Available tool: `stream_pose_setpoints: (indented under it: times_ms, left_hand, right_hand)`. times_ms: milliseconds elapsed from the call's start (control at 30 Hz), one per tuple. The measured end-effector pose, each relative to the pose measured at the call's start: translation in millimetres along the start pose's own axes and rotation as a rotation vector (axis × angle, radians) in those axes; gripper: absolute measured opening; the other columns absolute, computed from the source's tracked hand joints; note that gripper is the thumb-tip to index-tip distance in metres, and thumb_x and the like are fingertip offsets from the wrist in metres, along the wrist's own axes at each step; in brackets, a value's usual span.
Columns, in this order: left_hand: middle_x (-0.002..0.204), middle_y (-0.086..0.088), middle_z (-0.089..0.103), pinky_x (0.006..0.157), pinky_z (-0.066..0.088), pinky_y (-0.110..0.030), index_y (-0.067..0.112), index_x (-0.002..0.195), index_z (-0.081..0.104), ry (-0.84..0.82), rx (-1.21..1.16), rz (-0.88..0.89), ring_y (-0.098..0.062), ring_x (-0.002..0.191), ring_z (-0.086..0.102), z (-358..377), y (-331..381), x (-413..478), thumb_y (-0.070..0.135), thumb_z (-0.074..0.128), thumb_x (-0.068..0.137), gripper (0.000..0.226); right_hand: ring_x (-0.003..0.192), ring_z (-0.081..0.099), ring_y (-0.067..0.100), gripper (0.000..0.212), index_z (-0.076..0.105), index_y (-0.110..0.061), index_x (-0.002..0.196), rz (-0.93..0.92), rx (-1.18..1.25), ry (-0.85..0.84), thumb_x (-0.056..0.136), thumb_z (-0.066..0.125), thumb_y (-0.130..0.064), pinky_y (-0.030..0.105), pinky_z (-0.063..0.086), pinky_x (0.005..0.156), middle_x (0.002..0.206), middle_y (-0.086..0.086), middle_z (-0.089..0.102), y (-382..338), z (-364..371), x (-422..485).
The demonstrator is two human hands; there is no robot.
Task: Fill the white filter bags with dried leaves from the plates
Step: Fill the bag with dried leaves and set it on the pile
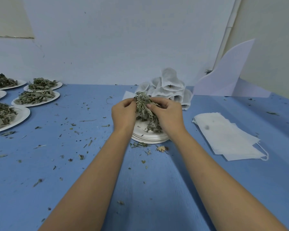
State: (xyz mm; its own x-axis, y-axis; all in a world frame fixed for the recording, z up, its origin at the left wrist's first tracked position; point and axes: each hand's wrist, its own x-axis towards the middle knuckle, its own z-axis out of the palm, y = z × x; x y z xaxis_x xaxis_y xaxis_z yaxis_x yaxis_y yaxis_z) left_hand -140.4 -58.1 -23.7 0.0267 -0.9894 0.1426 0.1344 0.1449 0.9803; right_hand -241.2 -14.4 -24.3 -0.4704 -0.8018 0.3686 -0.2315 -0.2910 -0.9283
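Observation:
A bunch of dried leaves (143, 110) is gathered between both hands above a stack of white paper plates (148, 136) in the middle of the blue table. My left hand (123, 114) grips the bunch from the left. My right hand (167, 114) grips it from the right, thumb pressed into the leaves. Behind the hands lies a heap of filled white filter bags (168, 87). Flat empty filter bags (227, 137) lie stacked to the right.
Several paper plates heaped with dried leaves (35, 97) stand at the left, one at the table's left edge (5, 117). Leaf crumbs litter the blue table (73, 147). A white curved sheet (227, 75) leans against the wall at the back right.

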Motion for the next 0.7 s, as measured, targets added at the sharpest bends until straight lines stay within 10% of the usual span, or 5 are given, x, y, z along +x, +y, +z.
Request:
stream_pose_setpoints:
  times_ms: [500, 700]
  left_hand:
    - [0.065, 0.005, 0.063, 0.061, 0.05, -0.014, 0.016, 0.078, 0.067, -0.357, -0.096, 0.041, -0.003, 0.06, 0.059, -2.0, 5.9, -7.7, -0.002, 0.053, 0.086, 0.025]
    - [0.104, -0.009, 0.056, 0.089, 0.052, -0.038, 0.027, 0.08, 0.063, -0.375, 0.17, 0.187, -0.019, 0.088, 0.061, 3.1, 2.0, -8.9, 0.02, 0.07, 0.083, 0.01]
  right_hand:
    - [0.095, 0.061, 0.006, 0.024, 0.075, -0.012, 0.103, -0.097, -0.346, 0.201, 0.085, 0.06, -0.005, 0.013, 0.045, 0.083, 0.103, -0.001, 0.071, 4.1, 1.1, -3.0]
    - [0.078, 0.057, -0.002, 0.025, 0.058, -0.017, 0.091, -0.093, -0.227, 0.269, 0.078, 0.064, 0.003, 0.005, 0.042, 0.068, 0.085, -0.009, 0.062, 3.2, 2.1, -5.1]
